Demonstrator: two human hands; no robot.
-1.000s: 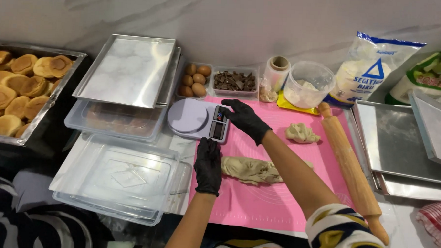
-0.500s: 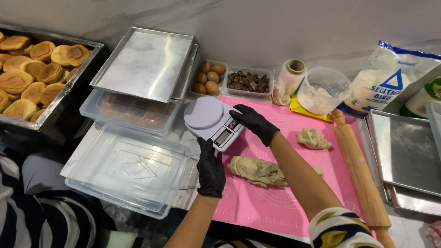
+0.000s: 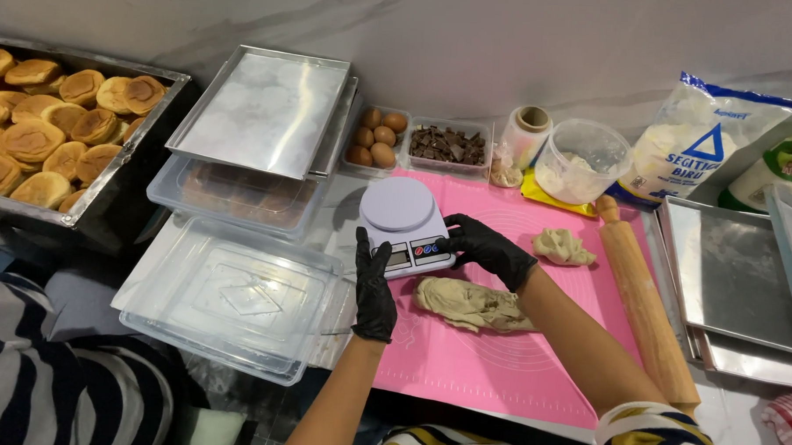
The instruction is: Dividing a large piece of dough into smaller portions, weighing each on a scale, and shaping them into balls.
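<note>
Scale (image 3: 402, 224) pinched between left hand (image 3: 374, 286) & right hand (image 3: 485, 249), fingers apparently gripping its edges; gloves slip, it drops on dough (image 3: 469, 304).

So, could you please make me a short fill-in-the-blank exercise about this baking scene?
1. Both hands, left and right, wear ____ gloves.
2. The hands hold a small kitchen ____ with a round white top.
3. The large dough lump lies on a ____ mat.
4. The wooden rolling pin lies to the ____ of the dough.

Missing words: black; scale; pink; right
</note>
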